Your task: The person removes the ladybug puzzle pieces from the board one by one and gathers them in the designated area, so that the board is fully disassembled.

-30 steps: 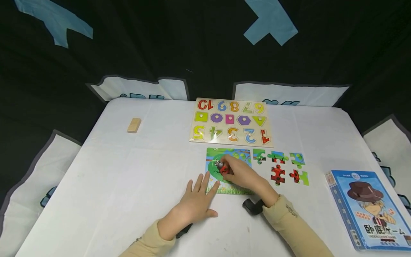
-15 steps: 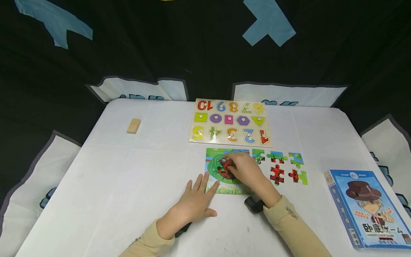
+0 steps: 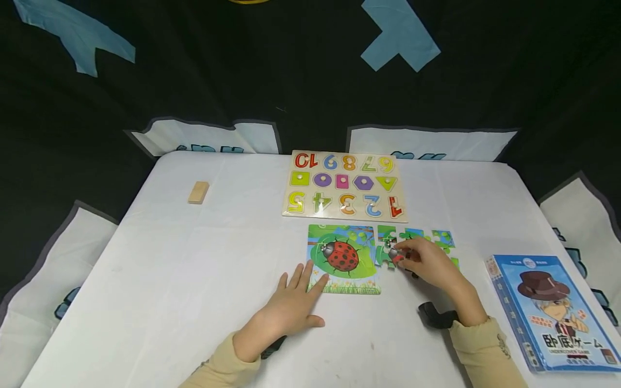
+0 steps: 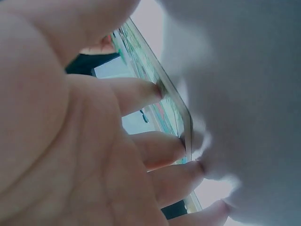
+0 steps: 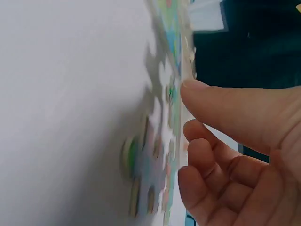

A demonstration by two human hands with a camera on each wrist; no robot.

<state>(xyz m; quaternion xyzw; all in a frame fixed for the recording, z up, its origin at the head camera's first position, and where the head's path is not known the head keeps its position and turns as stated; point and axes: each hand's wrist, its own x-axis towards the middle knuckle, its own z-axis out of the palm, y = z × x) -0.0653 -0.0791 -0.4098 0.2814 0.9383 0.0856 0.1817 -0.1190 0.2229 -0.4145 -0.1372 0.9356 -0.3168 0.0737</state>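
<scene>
A square ladybug picture board (image 3: 340,258) lies flat on the table, its whole ladybug showing. My left hand (image 3: 288,312) rests palm down with fingers spread; the fingertips touch the board's lower left corner, also seen in the left wrist view. My right hand (image 3: 432,264) is just right of the board, its thumb and forefinger pinching the edge of a jigsaw piece (image 3: 382,256) with green and a ladybug's head. In the right wrist view, thumb and curled fingers (image 5: 200,155) stand close over blurred pieces (image 5: 150,169). My right hand covers part of the loose pieces.
Several jigsaw pieces (image 3: 443,237) lie right of the board. Behind it is a wooden number puzzle (image 3: 344,186) with knobs. A blue game box (image 3: 558,312) stands at the right, a small wooden block (image 3: 198,192) at the far left. White cloth covers the table (image 3: 194,269).
My right hand has moved right, off the board, bringing the ladybug-head jigsaw piece to the loose pieces. The board's ladybug is now uncovered. My left hand has stayed at the corner.
</scene>
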